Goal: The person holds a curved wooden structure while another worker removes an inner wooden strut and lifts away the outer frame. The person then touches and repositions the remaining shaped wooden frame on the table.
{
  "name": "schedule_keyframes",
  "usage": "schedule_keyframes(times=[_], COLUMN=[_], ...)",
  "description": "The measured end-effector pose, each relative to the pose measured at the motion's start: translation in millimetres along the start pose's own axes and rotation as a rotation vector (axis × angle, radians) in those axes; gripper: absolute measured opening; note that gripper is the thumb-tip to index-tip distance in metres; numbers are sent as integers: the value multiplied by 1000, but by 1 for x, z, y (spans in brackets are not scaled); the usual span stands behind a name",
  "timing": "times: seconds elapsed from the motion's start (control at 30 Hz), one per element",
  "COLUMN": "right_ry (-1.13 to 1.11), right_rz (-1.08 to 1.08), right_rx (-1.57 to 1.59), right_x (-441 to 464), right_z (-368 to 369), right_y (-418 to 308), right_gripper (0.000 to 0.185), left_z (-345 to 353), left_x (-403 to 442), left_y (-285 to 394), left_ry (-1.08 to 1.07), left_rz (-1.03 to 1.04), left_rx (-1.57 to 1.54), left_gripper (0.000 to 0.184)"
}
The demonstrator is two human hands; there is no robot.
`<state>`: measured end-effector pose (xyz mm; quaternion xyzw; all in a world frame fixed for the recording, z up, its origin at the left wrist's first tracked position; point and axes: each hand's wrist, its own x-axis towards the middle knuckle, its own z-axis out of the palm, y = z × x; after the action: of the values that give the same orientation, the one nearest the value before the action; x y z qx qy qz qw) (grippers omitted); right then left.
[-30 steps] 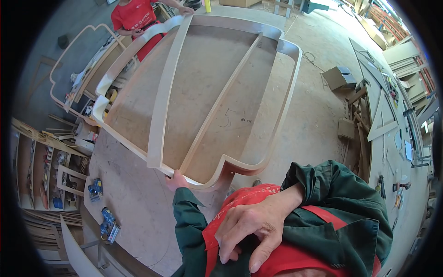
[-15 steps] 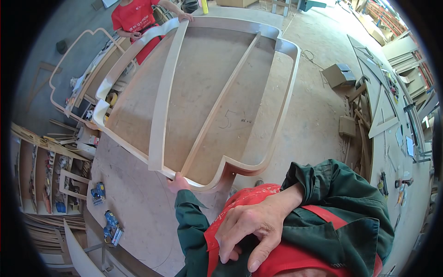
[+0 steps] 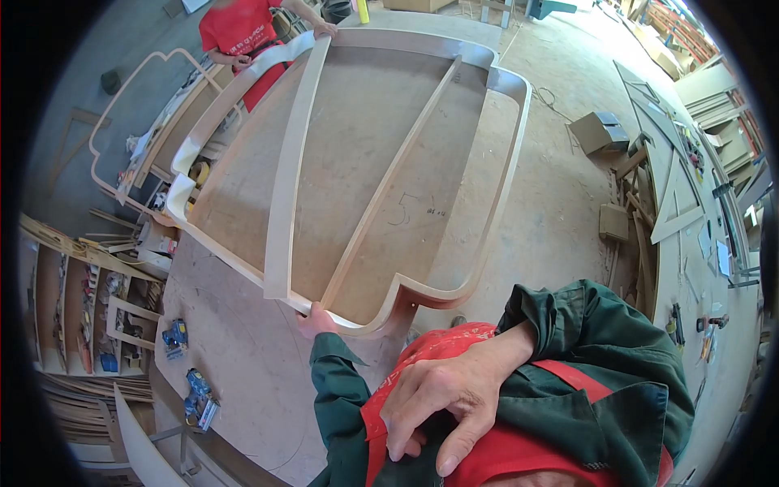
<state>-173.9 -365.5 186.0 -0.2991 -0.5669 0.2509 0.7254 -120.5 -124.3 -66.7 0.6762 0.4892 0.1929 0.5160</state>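
the curved wooden frame [image 3: 406, 39] fills the middle of the view, reaching from just in front of the person to the far side; going from the left, a thin scalloped outline [image 3: 92, 154] stands beyond its left edge, and two blue power tools [image 3: 176, 333] are near its near-left side, so any swing that way would best be slow and clear of them; a co-worker [image 3: 237, 31] in a red shirt has one hand [image 3: 326, 30] at the far end of a wide slat [image 3: 286, 178], which crosses the frame with its near end over the near rim; level support at both ends seems wise, as so long a slat could slip if one side rises first; just right of that end, the left hand [image 3: 318, 322] grips the near rim, thumb on top, its fingers mostly hidden; a firm hold without hard squeezing looks right, since a slender bent rim may flex; a narrow strip [image 3: 389, 174] runs from beside this hand to the far rim, and the thumb is best clear of the place where strip and rim meet; the right hand [image 3: 446, 394] is loosely curled before the chest, with nothing visible in it; a second hold right of the stepped corner [image 3: 406, 297] would likely spread the load and check any twist; farther right, a cardboard carton [image 3: 599, 134] sits apart from the frame.
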Motion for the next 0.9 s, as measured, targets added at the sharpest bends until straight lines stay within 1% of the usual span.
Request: schedule_keyframes(times=[0.33,0.73,0.9], right_ry=[-7,-19,-2], right_rz=[14,64,47], right_rx=[0,-29,-27], right_x=[0,7,8], right_z=[-3,-7,-7], right_y=[0,-7,-6], right_gripper=[42,43,42], left_z=[2,2,3], left_x=[4,4,5], left_y=[-7,-6,-5], left_ry=[19,16,29], left_rz=[55,43,34], left_rx=[2,-3,17], left_gripper=[54,55,55])
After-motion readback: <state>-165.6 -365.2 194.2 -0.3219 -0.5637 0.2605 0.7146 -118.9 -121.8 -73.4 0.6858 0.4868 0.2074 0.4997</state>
